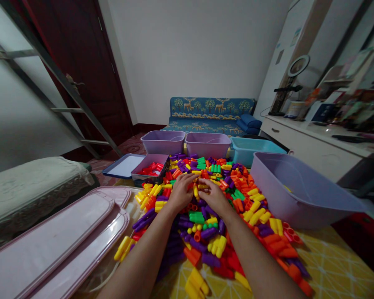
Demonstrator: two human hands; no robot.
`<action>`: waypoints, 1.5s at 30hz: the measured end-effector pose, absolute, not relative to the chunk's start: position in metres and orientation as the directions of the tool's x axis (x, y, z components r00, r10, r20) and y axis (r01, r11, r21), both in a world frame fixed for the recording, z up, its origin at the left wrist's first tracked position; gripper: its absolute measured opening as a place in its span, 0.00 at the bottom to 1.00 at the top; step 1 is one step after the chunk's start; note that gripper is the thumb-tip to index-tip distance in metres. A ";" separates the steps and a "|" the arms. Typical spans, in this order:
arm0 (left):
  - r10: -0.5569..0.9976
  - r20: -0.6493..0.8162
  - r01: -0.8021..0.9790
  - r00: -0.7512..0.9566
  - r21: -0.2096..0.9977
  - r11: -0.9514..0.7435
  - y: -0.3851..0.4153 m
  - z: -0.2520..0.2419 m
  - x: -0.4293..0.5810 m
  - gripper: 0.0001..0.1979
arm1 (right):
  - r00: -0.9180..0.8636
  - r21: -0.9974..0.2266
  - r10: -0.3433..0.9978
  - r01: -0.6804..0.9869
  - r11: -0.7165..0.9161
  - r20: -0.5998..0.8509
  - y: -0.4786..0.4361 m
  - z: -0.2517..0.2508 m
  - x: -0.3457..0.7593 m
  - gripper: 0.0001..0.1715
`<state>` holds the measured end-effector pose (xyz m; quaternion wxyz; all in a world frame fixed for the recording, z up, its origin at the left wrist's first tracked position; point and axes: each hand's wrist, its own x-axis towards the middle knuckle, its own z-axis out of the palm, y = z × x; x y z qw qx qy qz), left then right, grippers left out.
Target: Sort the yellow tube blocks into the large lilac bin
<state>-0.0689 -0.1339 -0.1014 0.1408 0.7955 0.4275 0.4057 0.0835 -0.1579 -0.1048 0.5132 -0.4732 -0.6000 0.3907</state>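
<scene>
A big heap of plastic tube blocks in red, yellow, purple, green and orange covers the table. Both my hands rest on the middle of the heap, side by side. My left hand has its fingers curled down into the blocks. My right hand pinches at a yellow-orange piece between the two hands. A small purple bin at the heap's far left holds red blocks.
Two purple bins and a blue bin stand beyond the heap. A large purple tub lies tilted at the right. Pink lids are stacked at the left, a blue lid behind them. The tablecloth is yellow.
</scene>
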 end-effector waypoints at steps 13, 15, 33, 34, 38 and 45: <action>0.790 0.514 0.673 0.335 0.456 -0.582 -0.136 -0.103 -0.069 0.21 | -0.038 -0.908 0.956 0.303 0.288 0.291 -0.154 -0.110 0.086 0.15; 0.788 0.522 0.663 0.326 0.468 -0.584 -0.136 -0.104 -0.070 0.20 | -0.052 -0.891 0.951 0.339 0.303 0.304 -0.156 -0.109 0.086 0.14; 0.787 0.551 0.573 0.279 0.562 -0.597 -0.135 -0.106 -0.071 0.15 | -0.099 -0.869 0.969 0.428 0.247 0.226 -0.162 -0.104 0.085 0.27; 0.787 0.551 0.567 0.277 0.568 -0.597 -0.135 -0.106 -0.071 0.16 | -0.088 -0.869 0.970 0.433 0.241 0.225 -0.162 -0.105 0.085 0.27; 0.795 0.542 0.557 0.274 0.584 -0.590 -0.137 -0.106 -0.071 0.18 | -0.036 -0.827 0.968 0.511 0.232 0.249 -0.162 -0.103 0.084 0.26; 0.814 0.532 0.755 0.232 0.430 -0.496 -0.148 -0.093 -0.067 0.17 | 0.036 -0.585 0.914 0.779 0.228 0.405 -0.168 -0.083 0.088 0.22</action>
